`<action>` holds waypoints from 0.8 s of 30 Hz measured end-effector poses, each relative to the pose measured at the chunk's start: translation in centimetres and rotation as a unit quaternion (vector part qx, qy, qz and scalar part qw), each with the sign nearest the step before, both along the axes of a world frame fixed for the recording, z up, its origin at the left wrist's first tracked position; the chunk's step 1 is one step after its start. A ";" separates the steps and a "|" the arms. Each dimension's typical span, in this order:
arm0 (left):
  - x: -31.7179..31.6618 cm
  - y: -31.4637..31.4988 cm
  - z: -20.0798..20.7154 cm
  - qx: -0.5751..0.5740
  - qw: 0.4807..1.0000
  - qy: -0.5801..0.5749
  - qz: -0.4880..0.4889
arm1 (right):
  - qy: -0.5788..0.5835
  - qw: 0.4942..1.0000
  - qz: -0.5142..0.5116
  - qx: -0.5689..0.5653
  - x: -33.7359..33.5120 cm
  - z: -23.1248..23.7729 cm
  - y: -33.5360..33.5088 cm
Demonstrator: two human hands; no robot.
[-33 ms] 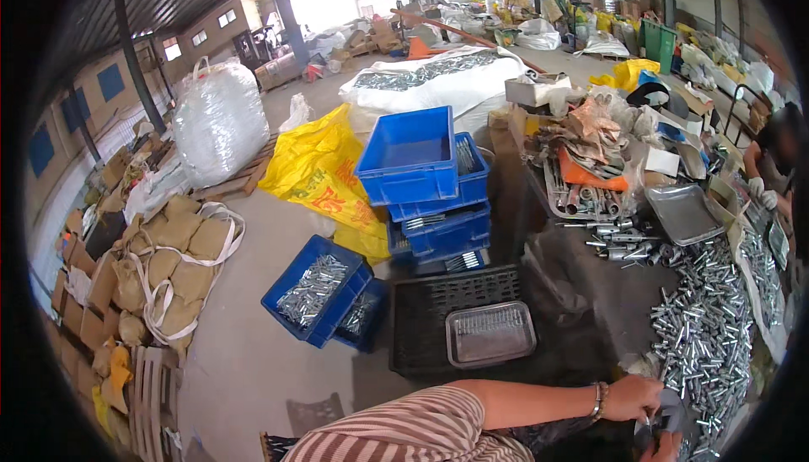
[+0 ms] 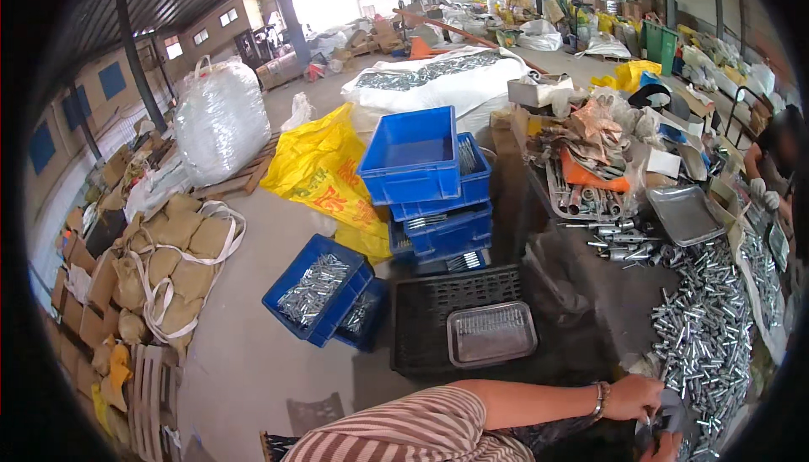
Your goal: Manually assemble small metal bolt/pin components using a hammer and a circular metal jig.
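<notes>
My left arm, in a brown-and-white striped sleeve with a bracelet at the wrist, reaches across to the lower right. My left hand (image 2: 636,397) is closed, its fingers curled down beside a grey object (image 2: 671,411) whose kind I cannot make out. Just below, cut by the lower edge, my right hand (image 2: 664,447) has its fingers bent toward the same spot. A small shiny bit shows between the hands, too small to name. Right beside them spreads a large heap of silvery metal anchor bolts (image 2: 704,336).
A clear plastic tray (image 2: 491,357) with a row of metal pieces lies on a black crate (image 2: 413,319). Blue bins (image 2: 409,184) are stacked behind; another blue bin (image 2: 291,310) holds bolts. A metal tray (image 2: 685,213) rests by the heap. Far right, a person's gloved hand (image 2: 765,195) shows.
</notes>
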State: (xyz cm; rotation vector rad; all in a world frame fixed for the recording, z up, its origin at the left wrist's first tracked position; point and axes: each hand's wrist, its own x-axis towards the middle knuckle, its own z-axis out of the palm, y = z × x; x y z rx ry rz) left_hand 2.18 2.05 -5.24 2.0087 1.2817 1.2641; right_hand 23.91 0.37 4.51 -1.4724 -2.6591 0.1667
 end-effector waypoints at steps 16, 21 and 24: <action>-1.2 0.6 0.1 -0.015 1.000 -0.010 -0.023 | 0.066 0.994 -0.003 0.088 1.3 -2.2 -1.9; -1.6 0.6 0.7 -0.054 0.998 -0.011 -0.039 | 0.114 0.966 0.034 0.228 1.9 -6.1 -1.8; -2.0 0.2 1.5 -0.056 0.998 -0.001 -0.043 | 0.291 0.948 0.032 0.123 1.4 -9.3 -0.5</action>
